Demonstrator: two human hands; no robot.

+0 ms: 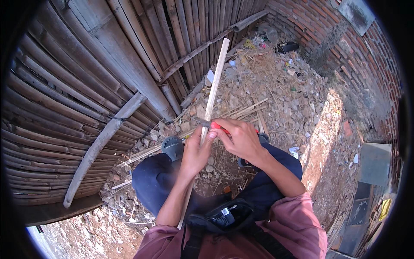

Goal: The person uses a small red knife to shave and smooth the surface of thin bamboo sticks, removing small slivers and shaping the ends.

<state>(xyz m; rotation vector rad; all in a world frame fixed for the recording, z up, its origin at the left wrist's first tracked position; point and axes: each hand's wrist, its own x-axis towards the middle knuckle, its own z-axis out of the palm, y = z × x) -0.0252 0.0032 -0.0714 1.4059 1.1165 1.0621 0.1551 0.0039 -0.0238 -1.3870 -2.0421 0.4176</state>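
Note:
A long pale bamboo strip (217, 73) slants up and away in front of me, its lower end running back under my left forearm toward my waist. My left hand (195, 155) is wrapped round its middle. In my right hand (239, 138) is a red-handled knife (215, 125), its short dark blade lying across the strip just beyond my left fingers. The right thumb presses close to the strip, near the left thumb. My fingers cover most of the knife's handle.
A bamboo-pole wall (125, 56) rises at the left, and a brick wall (353, 64) stands at the far right. Rubble and straw (276, 86) cover the ground, with loose bamboo strips (248, 110) beyond my hands. A black pouch (224, 213) hangs at my waist.

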